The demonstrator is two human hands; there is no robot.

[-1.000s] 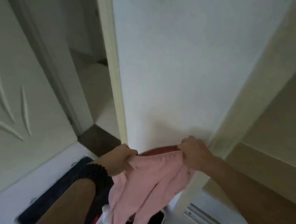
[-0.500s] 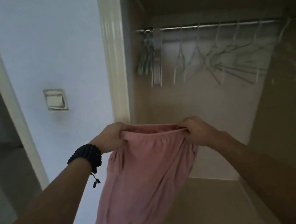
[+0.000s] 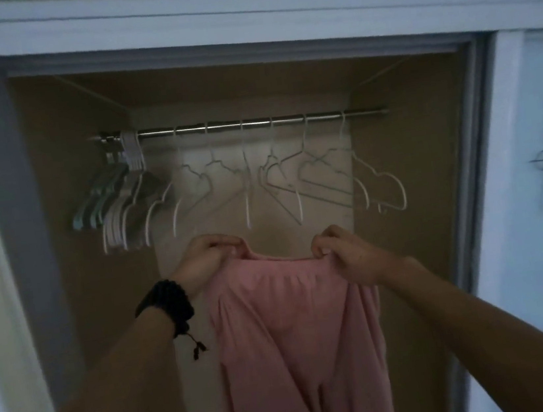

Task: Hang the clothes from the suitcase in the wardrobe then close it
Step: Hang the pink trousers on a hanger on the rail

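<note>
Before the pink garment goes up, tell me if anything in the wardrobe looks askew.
The hangers in the middle of the rail hang twisted at mixed angles and seem to overlap, unlike the neat bunch at the left end. Nothing looks damaged.

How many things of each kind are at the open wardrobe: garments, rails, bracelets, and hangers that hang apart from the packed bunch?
Pink fabric garment: 1
Silver metal rail: 1
Black beaded bracelet: 1
Thin white hangers hanging apart: 6
Total: 9
The packed bunch of green and white hangers at the rail's left end is too dense to count.
</note>
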